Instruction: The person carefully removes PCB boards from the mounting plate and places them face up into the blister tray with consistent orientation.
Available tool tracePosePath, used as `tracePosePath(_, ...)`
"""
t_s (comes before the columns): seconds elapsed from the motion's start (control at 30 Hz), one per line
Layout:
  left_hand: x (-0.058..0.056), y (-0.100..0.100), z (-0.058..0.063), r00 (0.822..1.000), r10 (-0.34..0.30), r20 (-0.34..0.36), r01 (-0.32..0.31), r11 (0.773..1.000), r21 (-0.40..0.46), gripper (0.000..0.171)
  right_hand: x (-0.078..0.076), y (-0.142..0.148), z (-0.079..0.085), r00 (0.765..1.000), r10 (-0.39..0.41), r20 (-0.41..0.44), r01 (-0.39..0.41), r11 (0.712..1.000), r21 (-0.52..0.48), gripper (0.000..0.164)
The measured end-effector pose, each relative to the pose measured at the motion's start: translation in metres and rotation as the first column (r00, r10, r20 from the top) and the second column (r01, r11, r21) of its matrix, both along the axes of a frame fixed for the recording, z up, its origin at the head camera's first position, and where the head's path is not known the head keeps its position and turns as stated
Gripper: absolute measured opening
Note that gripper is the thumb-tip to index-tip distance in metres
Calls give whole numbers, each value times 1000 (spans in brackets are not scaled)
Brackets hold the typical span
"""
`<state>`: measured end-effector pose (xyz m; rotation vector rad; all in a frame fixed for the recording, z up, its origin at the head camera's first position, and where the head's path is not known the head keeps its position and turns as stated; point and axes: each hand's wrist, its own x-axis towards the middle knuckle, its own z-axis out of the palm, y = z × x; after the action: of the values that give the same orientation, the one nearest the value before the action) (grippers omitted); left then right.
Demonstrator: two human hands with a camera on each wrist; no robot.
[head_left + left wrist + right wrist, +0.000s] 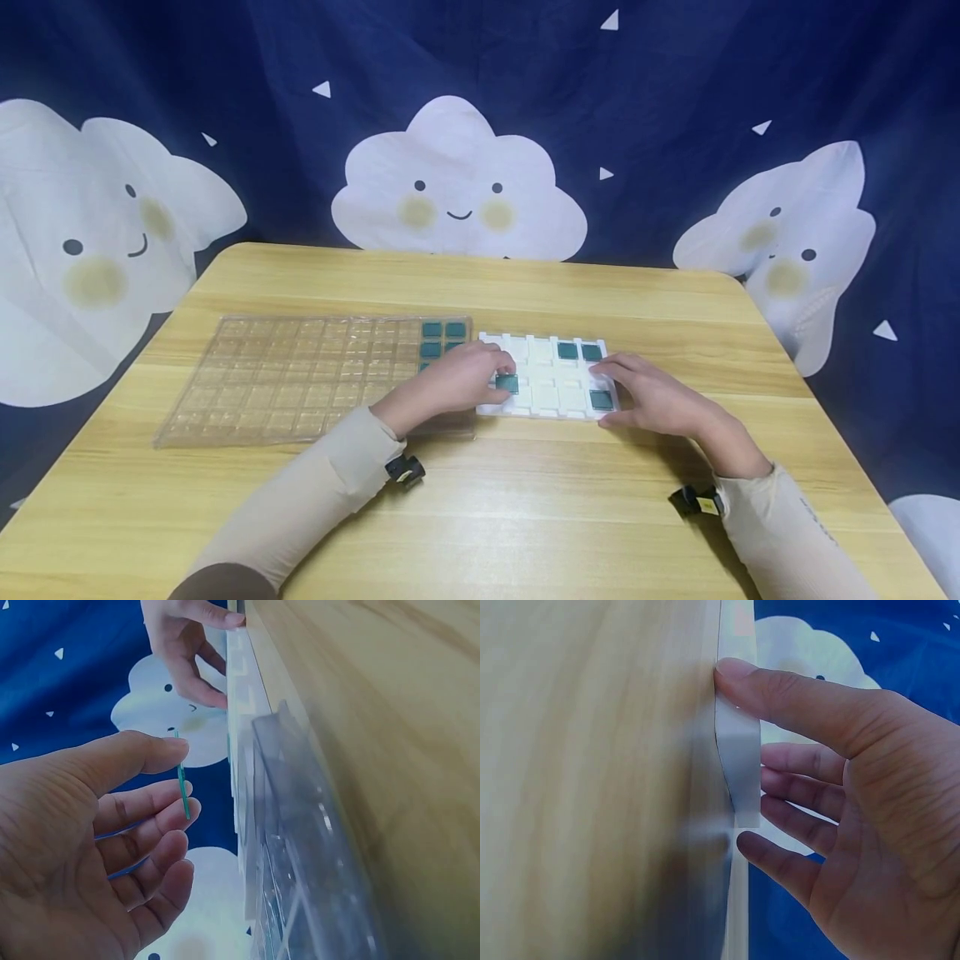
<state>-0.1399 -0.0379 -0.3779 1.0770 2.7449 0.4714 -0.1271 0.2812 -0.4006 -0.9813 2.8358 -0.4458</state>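
My left hand pinches a thin green square chip by its edges between thumb and fingers. It holds the chip above the left part of a white compartment tray; in the left wrist view the chip hangs apart from the tray. Three other green chips sit in the tray: two in the far row at right and one in the near right corner. At the tray's right end, my right hand grips the edge, its thumb on the near side.
A clear plastic grid tray lies to the left, against the white tray. Several green chips fill pockets at its right end, partly hidden by my left hand. The wooden table ends at a blue cloud-patterned curtain.
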Motion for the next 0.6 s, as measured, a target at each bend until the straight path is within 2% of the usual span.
tracePosePath(0.6,3,-18,1,1000,28,-2,-28,999,24,34,1,0,0,1000,-12,5,12,1000,-1,73)
